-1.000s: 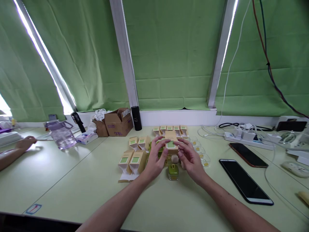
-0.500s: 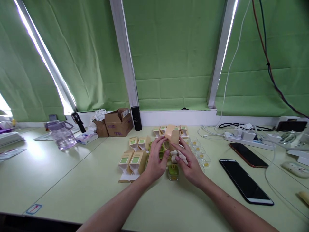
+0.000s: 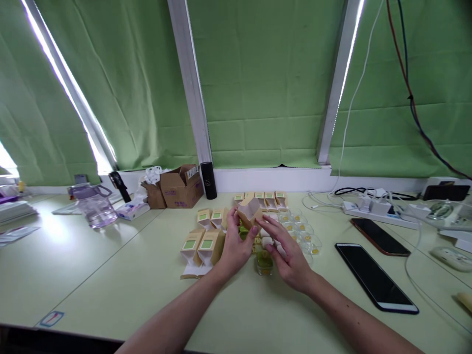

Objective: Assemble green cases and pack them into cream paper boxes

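Note:
My left hand (image 3: 235, 248) is closed on a small kraft cardboard box (image 3: 250, 211), raised and tilted so its pale inside faces me. My right hand (image 3: 289, 255) has its fingers stretched out, the fingertips at the box's right lower edge and the thumb apart from it. Below, between the hands, a clear jar with a green lid (image 3: 264, 262) stands on the table. White rolled or rounded pieces (image 3: 267, 241) lie behind it, partly hidden by my right hand. More green-lidded jars (image 3: 243, 233) show behind my left fingers.
Open kraft boxes with green labels (image 3: 210, 245) stand at left, others (image 3: 270, 199) in a back row. Clear plastic cups (image 3: 306, 237) lie at right. Two phones (image 3: 376, 275), a power strip (image 3: 383, 216), a purple bottle (image 3: 94, 206) and a brown carton (image 3: 180, 189) are farther out.
The small box has moved left and tipped, its open inside now toward me. My left hand carries it; my right thumb has come away from it.

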Available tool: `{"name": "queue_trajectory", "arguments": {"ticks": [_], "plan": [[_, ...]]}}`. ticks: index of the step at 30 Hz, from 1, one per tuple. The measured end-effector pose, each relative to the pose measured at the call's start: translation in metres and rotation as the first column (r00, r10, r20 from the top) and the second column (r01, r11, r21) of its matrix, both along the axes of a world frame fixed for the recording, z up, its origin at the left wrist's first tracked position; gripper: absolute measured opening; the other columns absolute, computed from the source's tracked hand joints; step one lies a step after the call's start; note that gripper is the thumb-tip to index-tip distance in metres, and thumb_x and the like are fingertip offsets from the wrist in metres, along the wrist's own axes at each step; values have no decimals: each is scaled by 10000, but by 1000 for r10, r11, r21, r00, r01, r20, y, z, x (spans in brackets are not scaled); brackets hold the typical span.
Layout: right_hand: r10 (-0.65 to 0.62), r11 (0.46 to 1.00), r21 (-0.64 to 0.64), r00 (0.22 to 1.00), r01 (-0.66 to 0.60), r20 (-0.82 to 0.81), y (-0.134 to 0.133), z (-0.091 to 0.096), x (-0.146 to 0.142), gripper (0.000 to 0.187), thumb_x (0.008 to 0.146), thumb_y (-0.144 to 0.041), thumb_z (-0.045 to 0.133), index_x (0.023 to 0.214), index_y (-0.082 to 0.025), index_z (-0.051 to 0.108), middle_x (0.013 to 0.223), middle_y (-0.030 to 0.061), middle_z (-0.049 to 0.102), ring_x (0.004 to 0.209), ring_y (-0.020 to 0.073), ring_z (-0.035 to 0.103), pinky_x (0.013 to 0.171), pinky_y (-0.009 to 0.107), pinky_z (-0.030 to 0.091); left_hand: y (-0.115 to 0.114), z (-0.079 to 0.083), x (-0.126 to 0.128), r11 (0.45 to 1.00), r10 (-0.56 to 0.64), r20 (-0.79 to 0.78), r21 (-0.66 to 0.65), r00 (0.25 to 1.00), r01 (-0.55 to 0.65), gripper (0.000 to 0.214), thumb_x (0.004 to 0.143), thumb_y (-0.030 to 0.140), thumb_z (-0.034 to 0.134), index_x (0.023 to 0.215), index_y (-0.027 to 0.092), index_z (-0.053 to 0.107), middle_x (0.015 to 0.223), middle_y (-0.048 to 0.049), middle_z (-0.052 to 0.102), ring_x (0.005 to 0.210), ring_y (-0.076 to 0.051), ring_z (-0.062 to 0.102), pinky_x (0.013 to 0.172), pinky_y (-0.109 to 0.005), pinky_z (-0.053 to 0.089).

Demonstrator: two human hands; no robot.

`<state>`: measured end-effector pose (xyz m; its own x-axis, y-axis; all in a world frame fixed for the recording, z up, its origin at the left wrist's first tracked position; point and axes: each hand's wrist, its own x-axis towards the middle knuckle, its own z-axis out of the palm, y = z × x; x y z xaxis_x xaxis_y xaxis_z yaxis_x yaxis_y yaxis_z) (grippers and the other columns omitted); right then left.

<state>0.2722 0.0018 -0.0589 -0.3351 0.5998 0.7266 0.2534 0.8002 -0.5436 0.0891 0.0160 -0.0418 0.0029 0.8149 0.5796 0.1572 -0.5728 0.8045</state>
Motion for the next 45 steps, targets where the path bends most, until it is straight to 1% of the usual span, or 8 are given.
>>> {"name": "queue_trajectory", "arguments": {"ticks": [4,8,13,20,24,33,40,45], "plan": [[-40,999,2,999,40,8,2,7,5,349,1011,-226,525,1330,-314,635,1464,57,626,1459,286,490,1270,579,301,3,4,-3,997,69,29,-36,997,-68,631,937,405,701,1431,250,341,1361,-132,595,1260,-279,604,1061,-443,506],[-193,977,-54,962,207,191,2,25,12,138,936,-239,613,1049,-247,693,1101,93,734,1087,301,664,963,515,534,7,14,-11,991,46,42,-126,998,-40,534,898,369,722,1323,231,428,1287,-115,624,1189,-263,630,991,-418,542],[-230,970,76,779,230,584,-10,31,14,286,820,-299,769,1084,-215,697,982,105,751,1071,358,596,900,523,468,9,25,-17,986,10,-22,-167,1000,-13,518,842,275,740,1276,243,460,1290,-99,624,1160,-253,650,983,-429,556],[-189,977,59,706,205,683,-24,34,24,190,795,-297,799,941,-228,699,889,77,744,1008,317,587,871,459,411,-5,33,-18,975,-104,-210,-216,972,57,486,819,227,749,1228,241,485,1285,-100,640,1119,-268,696,932,-429,584],[-174,979,43,706,200,687,-30,37,35,190,774,-247,794,934,-243,693,881,63,739,964,304,585,833,435,384,-17,32,-21,969,-134,-374,-245,918,42,443,814,232,758,1179,250,506,1219,-93,672,1142,-296,687,942,-456,584],[-145,975,-28,731,219,667,-39,42,50,202,768,-220,808,925,-247,683,894,63,729,961,308,601,853,454,421,-23,17,-35,996,0,-544,-75,839,-49,525,758,290,824,1215,229,573,1216,-122,669,1143,-337,649,950,-475,559],[-281,944,-38,857,329,432,-21,61,83,241,831,-383,789,1048,-295,734,1061,88,709,998,328,622,881,492,508,-28,14,-35,996,-41,-614,-92,788,-20,554,699,302,869,1183,227,610,1208,-110,626,1168,-344,571,976,-487,524],[-351,922,-74,900,381,260,3,67,72,238,840,-422,772,1034,-288,740,1052,73,701,1032,319,637,938,508,515,-30,13,-30,994,-51,-640,-104,767,-21,531,673,300,874,1144,231,640,1187,-99,586,1143,-331,535,965,-476,511]]}}
